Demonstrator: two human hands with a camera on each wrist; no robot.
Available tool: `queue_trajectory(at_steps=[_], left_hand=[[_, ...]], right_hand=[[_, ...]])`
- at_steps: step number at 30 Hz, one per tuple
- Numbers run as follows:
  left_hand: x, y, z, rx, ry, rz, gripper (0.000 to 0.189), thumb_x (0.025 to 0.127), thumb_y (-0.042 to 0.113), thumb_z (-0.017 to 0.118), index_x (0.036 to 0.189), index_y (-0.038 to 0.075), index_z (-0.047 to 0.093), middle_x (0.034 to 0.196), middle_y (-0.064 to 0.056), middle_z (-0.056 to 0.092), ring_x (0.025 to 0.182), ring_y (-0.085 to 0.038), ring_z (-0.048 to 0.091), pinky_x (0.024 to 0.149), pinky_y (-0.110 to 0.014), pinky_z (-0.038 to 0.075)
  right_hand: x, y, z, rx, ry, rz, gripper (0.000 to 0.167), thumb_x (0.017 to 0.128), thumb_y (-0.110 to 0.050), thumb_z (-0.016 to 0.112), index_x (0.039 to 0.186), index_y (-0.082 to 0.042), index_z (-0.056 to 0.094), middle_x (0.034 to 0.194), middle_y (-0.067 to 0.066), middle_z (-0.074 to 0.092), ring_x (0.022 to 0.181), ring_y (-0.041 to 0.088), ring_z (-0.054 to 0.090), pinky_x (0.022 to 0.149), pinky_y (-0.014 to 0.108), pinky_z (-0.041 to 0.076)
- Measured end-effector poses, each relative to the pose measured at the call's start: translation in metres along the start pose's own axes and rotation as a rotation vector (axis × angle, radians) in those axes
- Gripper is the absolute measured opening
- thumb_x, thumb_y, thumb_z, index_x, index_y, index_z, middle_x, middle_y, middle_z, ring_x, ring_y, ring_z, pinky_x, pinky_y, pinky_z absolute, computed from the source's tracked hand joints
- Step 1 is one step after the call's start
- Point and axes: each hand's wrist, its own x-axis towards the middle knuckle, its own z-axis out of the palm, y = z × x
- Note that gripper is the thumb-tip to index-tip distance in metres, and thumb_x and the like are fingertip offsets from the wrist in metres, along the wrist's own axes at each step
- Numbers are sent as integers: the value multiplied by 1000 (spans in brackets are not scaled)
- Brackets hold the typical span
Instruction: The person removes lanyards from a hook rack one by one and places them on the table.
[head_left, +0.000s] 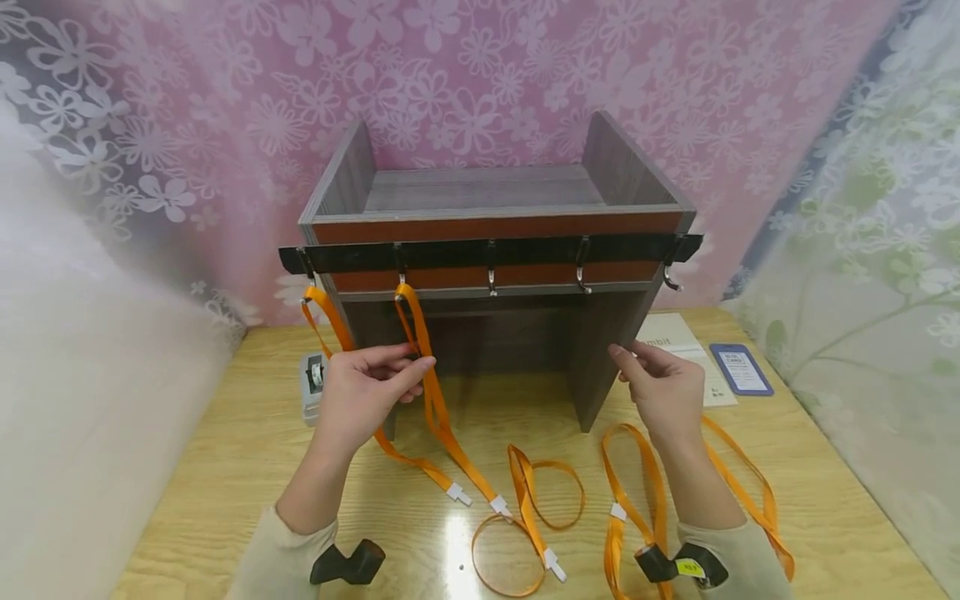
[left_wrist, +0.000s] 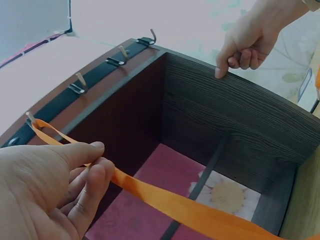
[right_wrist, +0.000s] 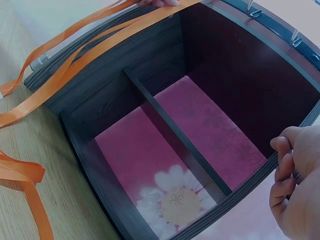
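My left hand (head_left: 363,387) pinches an orange lanyard (head_left: 435,400) between thumb and fingertips, just below where its loop sits on the second hook (head_left: 402,275), at about one o'clock from my knuckles. My right hand (head_left: 667,392) is curled at the front edge of the rack (head_left: 487,225), thumb against the side panel (head_left: 592,375); I cannot tell how firmly it bears.

I judge the step to be settling this strap. I'd do it with a light pinch, smoothing the strands downward towards five o'clock so they hang flat, never pulling outward, which could slip the loop off the hook's tip. My other hand should only steady the panel.

For room, the first lanyard (head_left: 332,317) hangs close at eleven o'clock and a grey case (head_left: 309,408) stands near at nine, so I'd rather not swing left there. At eight o'clock the surface (head_left: 210,500) is bare. A looped lanyard (head_left: 528,512) lies at four o'clock, easily dragged by a sleeve. From my right hand, a blue card holder (head_left: 742,369) lies between two and three, and another strap (head_left: 613,542) spreads at seven.
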Motion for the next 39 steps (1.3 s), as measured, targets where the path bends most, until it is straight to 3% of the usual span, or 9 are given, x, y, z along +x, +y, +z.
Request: queue_trajectory(at_steps=[7, 16, 20, 24, 28, 34, 39], left_hand=[[4, -7, 7, -46, 13, 53, 25, 85, 17, 81, 103, 0, 78, 81, -6, 76, 59, -14, 70, 58, -30, 62], [3, -7, 11, -47, -10, 92, 17, 89, 12, 76, 98, -2, 78, 87, -21, 75, 57, -14, 68, 58, -28, 61], [2, -4, 10, -46, -17, 99, 15, 89, 12, 76, 95, -3, 79, 79, -13, 75, 57, -16, 68, 57, -28, 61], [1, 4, 7, -67, -15, 124, 15, 89, 10, 76, 91, -5, 78, 71, 2, 73, 57, -18, 68, 57, -28, 61], [-1, 15, 2, -80, -6, 170, 15, 89, 7, 75, 90, -8, 76, 68, 9, 72, 56, -18, 69, 56, -28, 61], [-6, 35, -3, -120, 29, 239, 12, 87, 2, 75, 87, -10, 75, 69, 6, 73, 54, -16, 67, 53, -26, 59], [-14, 53, -6, -238, 15, 354, 6, 85, -7, 72, 81, -11, 74, 67, -1, 71, 52, -17, 65, 48, -23, 55]], right_hand=[[0, 1, -1, -17, -1, -23, 27, 85, -22, 81, 96, 2, 76, 57, -2, 64, 43, 5, 46, 38, 18, 36], [-1, 3, 0, -27, -10, -29, 27, 86, -21, 80, 97, 3, 76, 56, -9, 62, 44, 4, 48, 39, 18, 37], [0, 2, 0, -36, -4, -54, 25, 86, -20, 80, 95, 3, 76, 55, -8, 62, 44, 4, 47, 38, 19, 36], [2, 0, -2, -50, -6, -68, 23, 86, -19, 79, 93, 2, 76, 55, -11, 61, 44, 5, 47, 38, 19, 35], [3, -1, -2, -51, -12, -58, 22, 85, -19, 80, 93, 1, 77, 55, -11, 61, 44, 5, 47, 38, 19, 35], [2, 1, -2, -79, -8, -76, 22, 86, -20, 79, 93, 1, 77, 56, -12, 61, 50, 6, 51, 40, 20, 36], [2, 1, -1, -108, -5, -105, 24, 86, -20, 79, 93, 3, 77, 56, -14, 61, 54, 7, 55, 40, 21, 35]])
